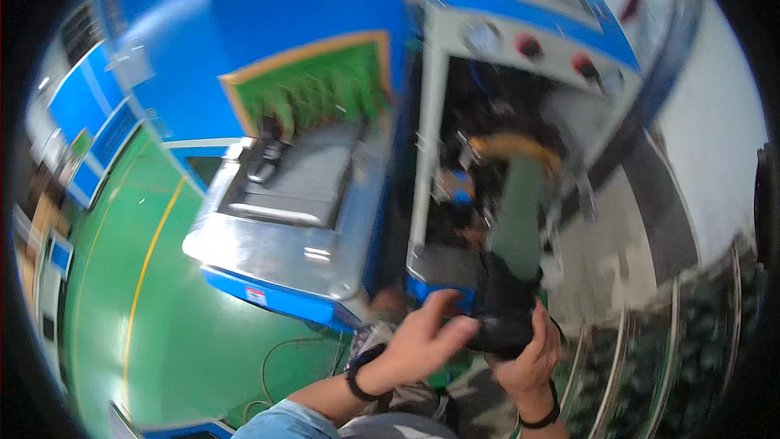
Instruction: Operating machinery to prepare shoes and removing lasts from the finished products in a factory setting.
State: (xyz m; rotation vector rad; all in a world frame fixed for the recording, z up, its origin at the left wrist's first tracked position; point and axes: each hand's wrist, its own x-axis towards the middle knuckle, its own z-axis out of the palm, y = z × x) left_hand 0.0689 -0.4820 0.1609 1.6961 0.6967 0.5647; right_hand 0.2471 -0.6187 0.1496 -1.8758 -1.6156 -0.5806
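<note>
A black shoe-like piece [508, 327], blurred by motion, is at the lower end of a long grey-green form [520, 215] in the machine on the right. My right hand [530, 358] is closed around the right side and underside of the black piece. On its other side, my left hand [426, 340] has thumb and forefinger spread apart. That thumb's tip is at the black piece's left edge; I cannot tell whether it presses on it. Beyond the left fingers is the machine's dark block with a blue side [445, 276].
The white and blue machine [429, 138] bears a gauge, red knobs and a lit red light. To the left, a blue machine has a metal table [268, 244] below a green-curtained opening [317, 85]. A rack with metal rails [621, 366] is at lower right. Cables lie on the green floor [199, 317].
</note>
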